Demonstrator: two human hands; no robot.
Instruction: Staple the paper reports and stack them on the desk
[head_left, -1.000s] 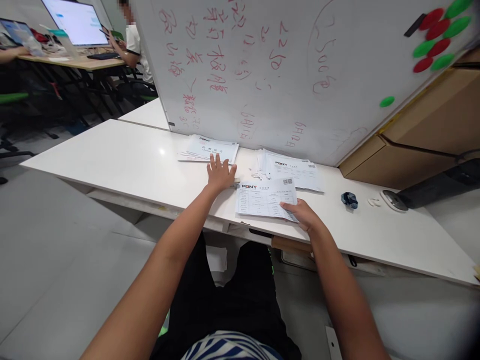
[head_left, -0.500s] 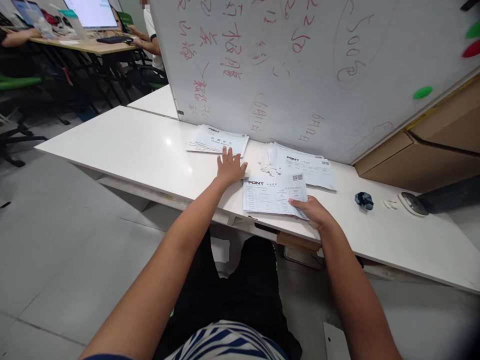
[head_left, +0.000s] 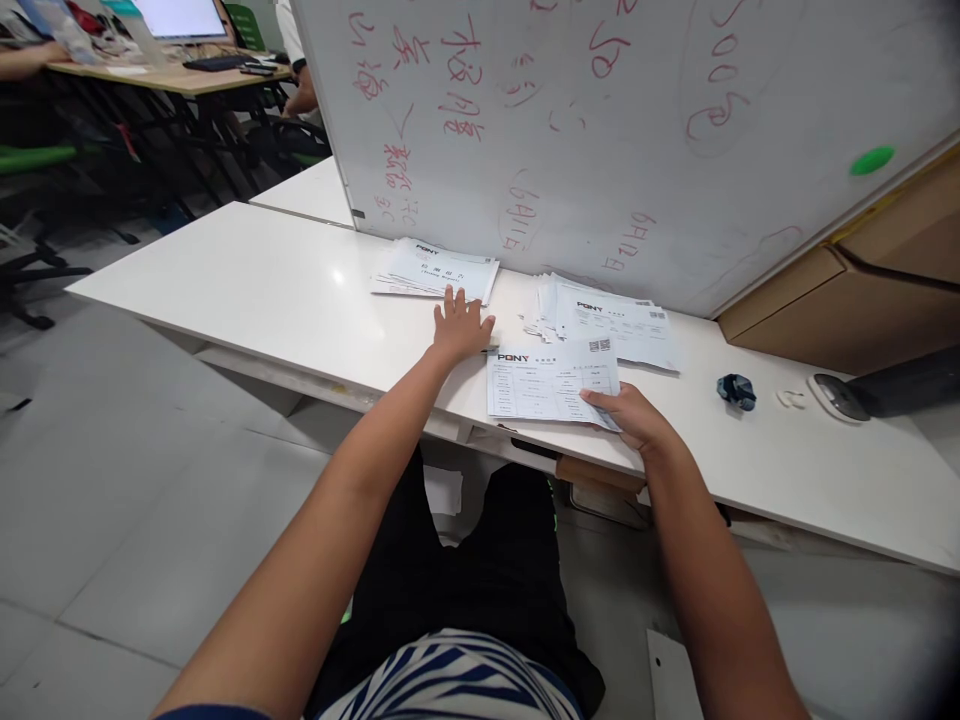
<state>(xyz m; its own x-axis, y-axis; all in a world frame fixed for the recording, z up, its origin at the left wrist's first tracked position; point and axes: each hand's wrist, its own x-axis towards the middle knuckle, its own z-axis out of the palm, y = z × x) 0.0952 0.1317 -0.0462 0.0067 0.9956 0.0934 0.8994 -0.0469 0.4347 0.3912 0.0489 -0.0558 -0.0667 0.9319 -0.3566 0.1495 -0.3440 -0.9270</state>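
A printed form lies on the white table in front of me. My right hand pinches its lower right corner, thumb on top. My left hand lies flat on the table with fingers spread, just left of the form's top left corner, and seems to cover a small object that I cannot make out. Its fingertips almost reach a stack of papers at the back left. A second, looser pile of forms lies behind the held sheet.
A whiteboard with red writing stands along the table's back edge. A small dark blue object, white earbuds and a mouse-like device lie to the right. People sit at a desk with a monitor at far left.
Only the camera view has shifted slightly, moving the scene up and to the right. Both hands keep their places on the table and the form.
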